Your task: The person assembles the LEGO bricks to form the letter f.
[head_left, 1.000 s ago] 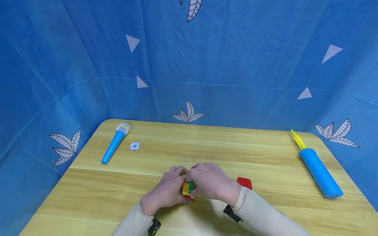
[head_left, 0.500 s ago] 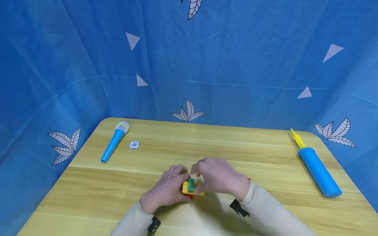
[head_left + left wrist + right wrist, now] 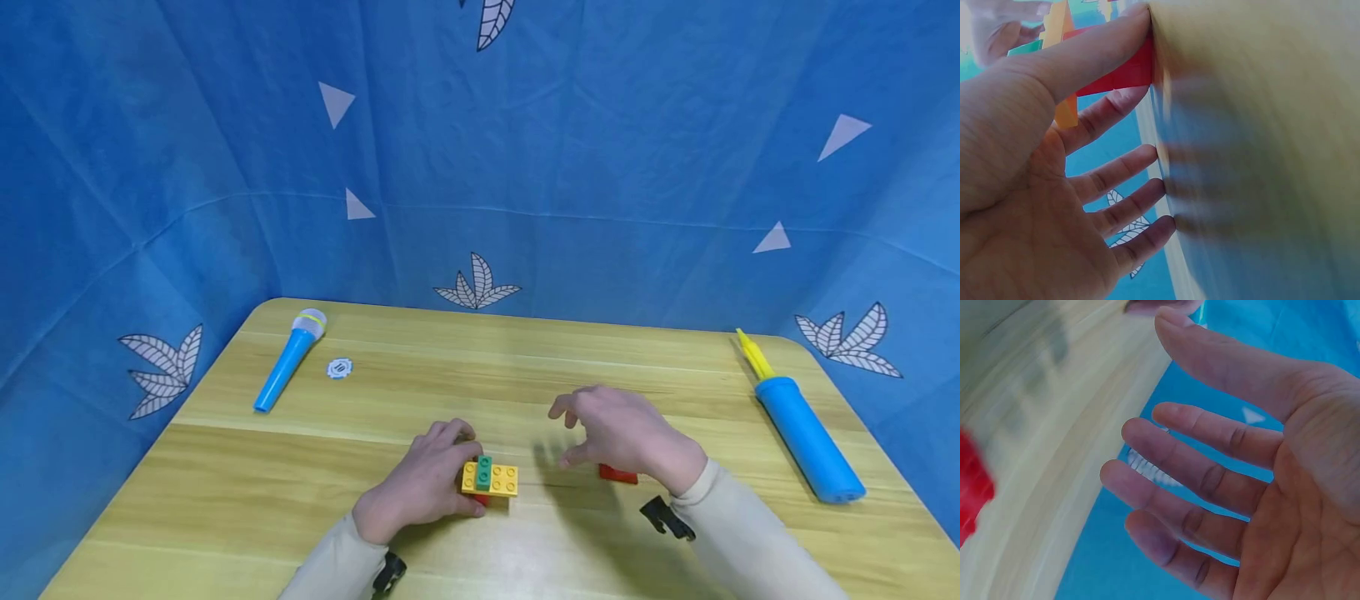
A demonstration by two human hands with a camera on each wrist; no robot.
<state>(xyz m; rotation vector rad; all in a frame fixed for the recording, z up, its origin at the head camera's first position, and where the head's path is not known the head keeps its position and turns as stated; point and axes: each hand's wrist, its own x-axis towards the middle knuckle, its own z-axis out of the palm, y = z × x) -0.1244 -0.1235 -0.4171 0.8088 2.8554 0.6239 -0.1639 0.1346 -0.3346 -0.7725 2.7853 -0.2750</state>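
Note:
My left hand (image 3: 420,483) pinches a small stack of toy building bricks at the front middle of the table. In the left wrist view the thumb and forefinger lie on either side of its red bottom brick (image 3: 1125,70), while the other fingertips touch the tabletop. Across the red one sits a longer yellow brick (image 3: 505,481), and a narrow green brick (image 3: 483,472) stands on top, left of its middle. To the right, my right hand (image 3: 630,433) hovers with spread, slightly bent fingers and nothing in it. Under it lies another red brick (image 3: 618,474), partly hidden.
A blue toy microphone (image 3: 288,362) lies at the far left of the wooden table (image 3: 262,500), beside a white-and-blue chip (image 3: 340,368) marked 10. At the right lies a blue hand pump (image 3: 810,442) with a yellow nozzle. A blue patterned cloth (image 3: 637,167) hangs behind.
My right hand has let go of the brick stack and moved right, over the loose red brick. The green brick on top is now fully uncovered. The left hand stays in place.

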